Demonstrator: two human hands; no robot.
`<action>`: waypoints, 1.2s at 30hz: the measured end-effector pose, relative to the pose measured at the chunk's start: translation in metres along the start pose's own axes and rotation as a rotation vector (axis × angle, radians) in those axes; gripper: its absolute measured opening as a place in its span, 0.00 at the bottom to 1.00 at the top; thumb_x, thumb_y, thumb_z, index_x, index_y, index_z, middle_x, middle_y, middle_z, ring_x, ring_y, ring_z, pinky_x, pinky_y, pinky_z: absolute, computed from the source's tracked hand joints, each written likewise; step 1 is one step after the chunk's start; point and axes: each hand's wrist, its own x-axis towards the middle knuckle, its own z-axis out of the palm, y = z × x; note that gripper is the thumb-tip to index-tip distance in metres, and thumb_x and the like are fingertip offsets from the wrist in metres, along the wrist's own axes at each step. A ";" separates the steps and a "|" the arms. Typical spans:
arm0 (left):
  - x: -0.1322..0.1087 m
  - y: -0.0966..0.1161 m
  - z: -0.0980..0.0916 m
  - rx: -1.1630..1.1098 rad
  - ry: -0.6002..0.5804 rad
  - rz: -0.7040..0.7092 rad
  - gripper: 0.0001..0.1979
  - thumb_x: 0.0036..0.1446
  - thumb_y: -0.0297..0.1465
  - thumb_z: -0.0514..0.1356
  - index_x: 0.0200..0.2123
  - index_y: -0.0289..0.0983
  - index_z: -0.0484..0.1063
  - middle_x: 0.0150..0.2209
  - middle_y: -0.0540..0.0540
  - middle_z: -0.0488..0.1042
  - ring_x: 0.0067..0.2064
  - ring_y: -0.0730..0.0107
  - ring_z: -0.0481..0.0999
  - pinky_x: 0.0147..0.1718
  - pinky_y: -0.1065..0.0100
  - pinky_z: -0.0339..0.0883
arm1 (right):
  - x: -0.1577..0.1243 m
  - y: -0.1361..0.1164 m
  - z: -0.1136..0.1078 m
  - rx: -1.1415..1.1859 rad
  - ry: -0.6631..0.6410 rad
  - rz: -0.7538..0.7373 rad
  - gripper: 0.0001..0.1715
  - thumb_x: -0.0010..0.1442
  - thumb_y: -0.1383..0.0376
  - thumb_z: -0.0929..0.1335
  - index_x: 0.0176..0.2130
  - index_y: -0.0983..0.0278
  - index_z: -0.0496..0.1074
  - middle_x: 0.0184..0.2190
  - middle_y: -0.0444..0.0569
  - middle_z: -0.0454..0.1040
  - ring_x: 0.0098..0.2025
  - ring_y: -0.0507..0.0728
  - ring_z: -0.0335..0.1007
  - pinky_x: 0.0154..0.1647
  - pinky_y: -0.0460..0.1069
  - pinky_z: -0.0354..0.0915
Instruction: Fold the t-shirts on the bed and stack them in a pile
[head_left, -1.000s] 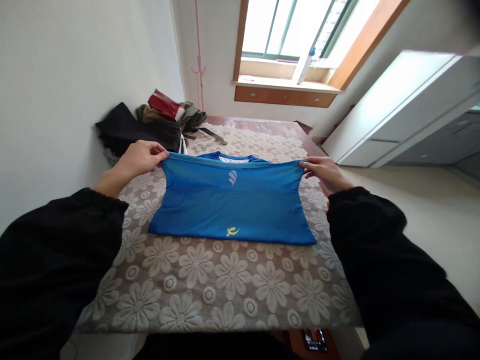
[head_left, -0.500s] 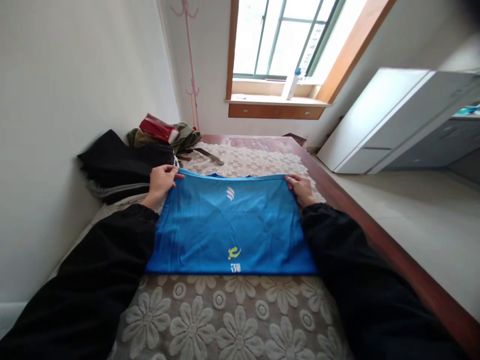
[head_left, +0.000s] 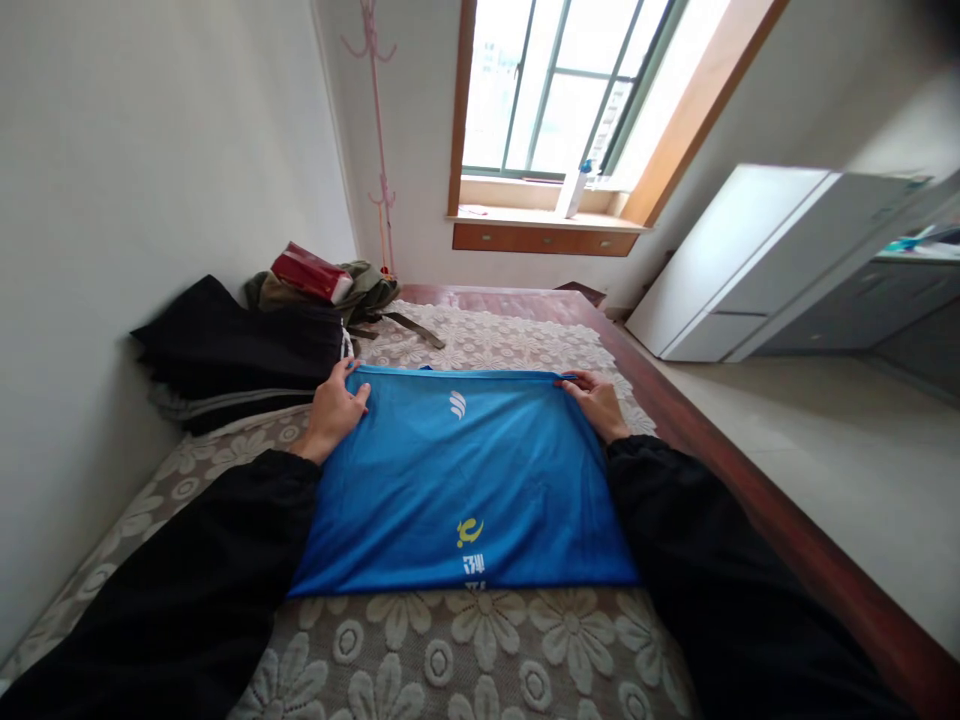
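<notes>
A blue sports shirt [head_left: 465, 470], folded into a wide rectangle, lies before me, shading from light blue at its far edge to deeper blue at the near one. White and yellow prints run down its middle. At the far left corner, my left hand [head_left: 335, 408] has its fingers closed on the hem, with the thumb resting on the cloth. Opposite it, my right hand [head_left: 598, 402] pinches the far right corner between thumb and fingers. Small creases cross the fabric. Whatever part of the shirt is folded underneath stays hidden.
A flower-patterned cloth [head_left: 487, 630] covers the wooden table [head_left: 720, 470]. Dark folded clothes [head_left: 240, 345] lie against the left wall, beside an olive bag [head_left: 371, 290] and a red tissue pack [head_left: 311, 272]. Beyond are a pink coat stand [head_left: 380, 130] and a white fridge [head_left: 735, 265].
The shirt's near edge has come closer to me, and more of its white lettering shows. My left thumb has spread away from the fingers. The view has tilted slightly.
</notes>
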 end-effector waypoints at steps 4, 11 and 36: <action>0.004 -0.004 0.003 0.040 -0.091 -0.021 0.37 0.63 0.29 0.67 0.74 0.40 0.61 0.69 0.35 0.73 0.28 0.68 0.82 0.45 0.64 0.80 | 0.001 0.002 0.000 -0.025 0.029 0.034 0.12 0.57 0.59 0.76 0.41 0.59 0.80 0.38 0.51 0.87 0.51 0.67 0.85 0.60 0.60 0.77; 0.010 -0.004 0.004 -0.198 -0.183 -0.140 0.47 0.64 0.30 0.69 0.79 0.42 0.50 0.78 0.29 0.56 0.29 0.71 0.81 0.20 0.73 0.67 | 0.002 -0.002 -0.004 -0.023 -0.009 0.080 0.11 0.56 0.63 0.77 0.42 0.59 0.80 0.39 0.52 0.87 0.50 0.67 0.85 0.58 0.61 0.78; -0.015 0.028 -0.034 0.084 -0.509 0.195 0.32 0.60 0.47 0.64 0.63 0.38 0.75 0.57 0.38 0.81 0.45 0.54 0.85 0.44 0.61 0.79 | -0.016 -0.038 -0.031 -0.573 -0.351 -0.231 0.23 0.61 0.53 0.74 0.53 0.60 0.79 0.50 0.53 0.79 0.36 0.57 0.74 0.43 0.54 0.73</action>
